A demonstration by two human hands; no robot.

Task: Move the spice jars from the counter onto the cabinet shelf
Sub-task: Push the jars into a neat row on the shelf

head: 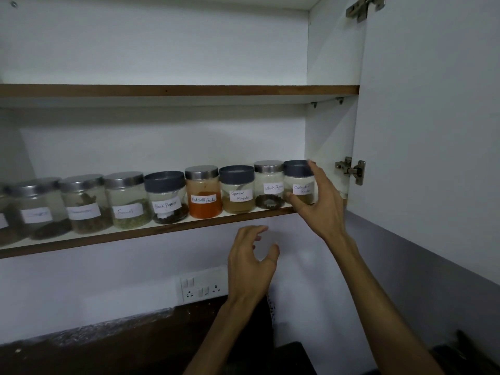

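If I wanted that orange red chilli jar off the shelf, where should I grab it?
Probably the red chilli jar by its steel lid, from the open front: neighbouring jars crowd both sides, so only the top and the front are free.

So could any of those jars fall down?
Maybe. The right hand holds the last jar close to the shelf's front edge, so a nudge might tip it off. It is also packed tight against the black pepper jar, so pushing could shove the row.

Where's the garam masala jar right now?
The garam masala jar stands on the lower cabinet shelf, right of centre, between the red chilli powder jar and a black pepper jar.
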